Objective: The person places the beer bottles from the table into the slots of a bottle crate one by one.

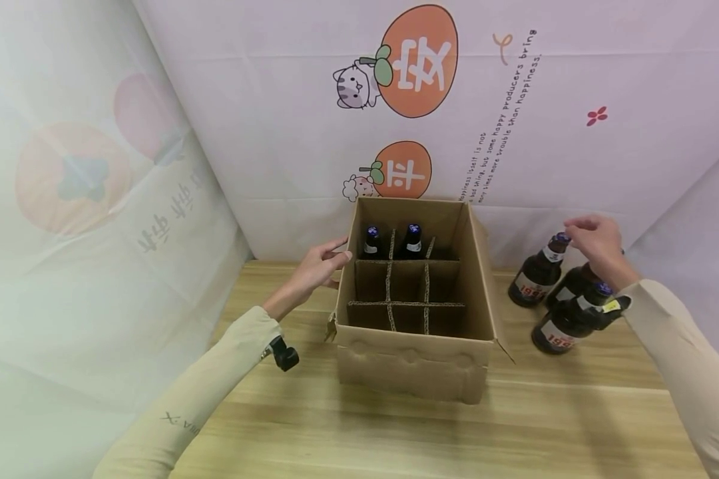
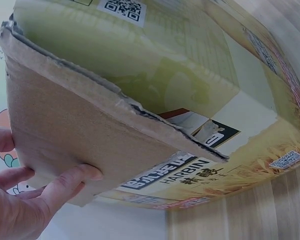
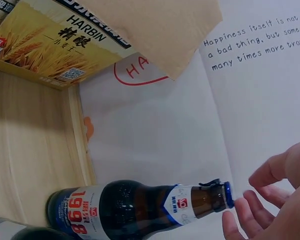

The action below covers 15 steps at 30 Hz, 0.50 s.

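An open cardboard box holds a divider grid. Two dark beer bottles with blue caps stand in its back row: one bottle in the left compartment, another bottle in the middle one. My left hand rests at the box's left side, its fingertips against the brown flap in the left wrist view. To the right of the box stand three more dark bottles. Over the farthest-left of these, a beer bottle, my right hand has loosely bent fingers, fingertips right at the blue cap.
The other two bottles, a front bottle and a partly hidden bottle, stand close together under my right wrist. A wooden table lies below. Printed white cloth hangs behind and at both sides, close to the box's back.
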{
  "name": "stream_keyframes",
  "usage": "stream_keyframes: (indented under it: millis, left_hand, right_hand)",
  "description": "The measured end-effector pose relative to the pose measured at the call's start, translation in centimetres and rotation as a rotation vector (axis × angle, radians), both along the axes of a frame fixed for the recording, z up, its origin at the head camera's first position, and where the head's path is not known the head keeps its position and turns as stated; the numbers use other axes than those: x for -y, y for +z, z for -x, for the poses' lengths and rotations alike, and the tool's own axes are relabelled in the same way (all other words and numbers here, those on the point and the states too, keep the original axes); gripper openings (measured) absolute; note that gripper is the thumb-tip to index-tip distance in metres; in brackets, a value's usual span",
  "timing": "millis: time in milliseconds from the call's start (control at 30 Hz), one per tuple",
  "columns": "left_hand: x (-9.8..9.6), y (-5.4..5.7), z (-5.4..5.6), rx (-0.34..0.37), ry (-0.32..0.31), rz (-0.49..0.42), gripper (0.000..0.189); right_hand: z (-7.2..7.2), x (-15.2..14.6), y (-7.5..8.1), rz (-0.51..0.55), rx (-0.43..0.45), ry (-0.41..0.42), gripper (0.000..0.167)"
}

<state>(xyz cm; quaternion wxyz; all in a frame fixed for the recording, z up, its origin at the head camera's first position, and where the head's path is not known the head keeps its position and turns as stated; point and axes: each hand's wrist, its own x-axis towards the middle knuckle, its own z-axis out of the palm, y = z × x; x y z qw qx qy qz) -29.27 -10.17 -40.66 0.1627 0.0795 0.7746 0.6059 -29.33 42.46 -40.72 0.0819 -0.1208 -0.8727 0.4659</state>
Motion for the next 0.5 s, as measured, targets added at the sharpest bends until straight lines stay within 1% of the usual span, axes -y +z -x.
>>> stream_keyframes:
  millis: [100, 167, 267, 333, 433, 500]
  left_hand:
    - [-0.01, -0.04, 0.02, 0.007, 0.003, -0.006, 0.06]
    - [-0.01, -0.03, 0.02, 0.011, 0.005, -0.01, 0.06]
    - [-0.01, -0.04, 0.04, 0.013, 0.008, -0.013, 0.06]
    - [0.0, -0.09, 0.08, 0.013, 0.008, -0.017, 0.059]
    - [0.0, -0.09, 0.08, 0.012, 0.009, -0.02, 0.059]
    - [0.01, -0.07, 0.07, 0.011, 0.008, -0.023, 0.059]
  right_hand:
    - [0.09, -0.03, -0.32, 0.038, -0.016, -0.044, 0.021]
    - [0.14, -0.02, -0.52, 0.053, -0.024, -0.072, 0.02]
    - [0.18, -0.13, -0.79, 0.071, -0.003, -0.076, 0.027]
    - [0.13, -0.22, -0.88, 0.06, 0.049, -0.043, 0.039]
    - [0.16, -0.28, -0.91, 0.043, 0.179, 0.045, 0.061]
    - [0.21, -0.2, -0.88, 0.034, 0.261, 0.093, 0.069]
